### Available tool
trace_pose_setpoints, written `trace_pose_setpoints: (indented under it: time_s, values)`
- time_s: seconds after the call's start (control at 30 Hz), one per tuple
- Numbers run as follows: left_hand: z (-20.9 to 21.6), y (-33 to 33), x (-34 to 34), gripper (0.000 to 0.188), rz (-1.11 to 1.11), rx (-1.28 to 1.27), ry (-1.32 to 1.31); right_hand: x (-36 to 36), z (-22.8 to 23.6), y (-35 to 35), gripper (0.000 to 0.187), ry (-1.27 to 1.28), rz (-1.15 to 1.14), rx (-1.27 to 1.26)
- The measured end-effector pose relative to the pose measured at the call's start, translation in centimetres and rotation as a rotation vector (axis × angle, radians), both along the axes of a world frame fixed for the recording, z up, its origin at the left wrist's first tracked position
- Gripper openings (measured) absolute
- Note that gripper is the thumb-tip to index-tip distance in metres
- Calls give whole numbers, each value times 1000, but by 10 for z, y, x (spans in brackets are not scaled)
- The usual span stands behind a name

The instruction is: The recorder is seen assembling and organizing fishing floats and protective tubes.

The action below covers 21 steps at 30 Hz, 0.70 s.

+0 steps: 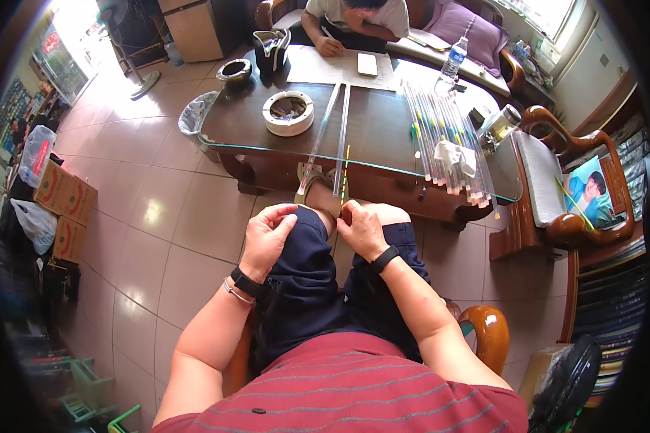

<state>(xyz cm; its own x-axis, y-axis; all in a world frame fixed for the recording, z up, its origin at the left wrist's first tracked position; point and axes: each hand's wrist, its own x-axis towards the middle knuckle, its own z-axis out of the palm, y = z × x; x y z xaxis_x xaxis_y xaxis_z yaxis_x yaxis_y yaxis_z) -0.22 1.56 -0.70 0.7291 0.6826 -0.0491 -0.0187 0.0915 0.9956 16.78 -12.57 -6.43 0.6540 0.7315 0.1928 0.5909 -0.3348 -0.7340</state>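
My right hand [362, 229] is closed in a pinch over my right knee, on the lower end of a thin banded rod [345, 177]. The rod stands upright, with yellow, green and dark bands, and looks like a fishing float tip. My left hand [269, 229] is above my left knee, thumb and fingers together; whatever they hold, if anything, is too small to make out. Just beyond, two clear tubes lie on the dark table [245, 108]: the left tube [323, 133] sticks out over the near edge, and the right tube [343, 119] lies beside it.
Several clear tubes [440, 130] with coloured contents lie at the table's right, with a crumpled white tissue [455, 157] on them. A round white ashtray [288, 113] and a water bottle [455, 58] stand there too. Across the table a person [354, 22] writes on paper. Cardboard boxes [63, 191] stand at left.
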Motion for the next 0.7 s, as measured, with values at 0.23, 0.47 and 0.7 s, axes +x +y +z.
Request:
trace_pose_setpoints:
  time_s: [0.23, 0.47, 0.7]
  values:
    - [-2, 0, 0, 23, -14, 10, -6, 2, 18, 5, 15, 1, -1, 21]
    - [-3, 2, -1, 23, -7, 9, 20, 11, 48, 14, 14, -40, 28, 119]
    - [-13, 13, 2, 22, 46, 122, -6, 18, 53, 17, 13, -37, 22, 132]
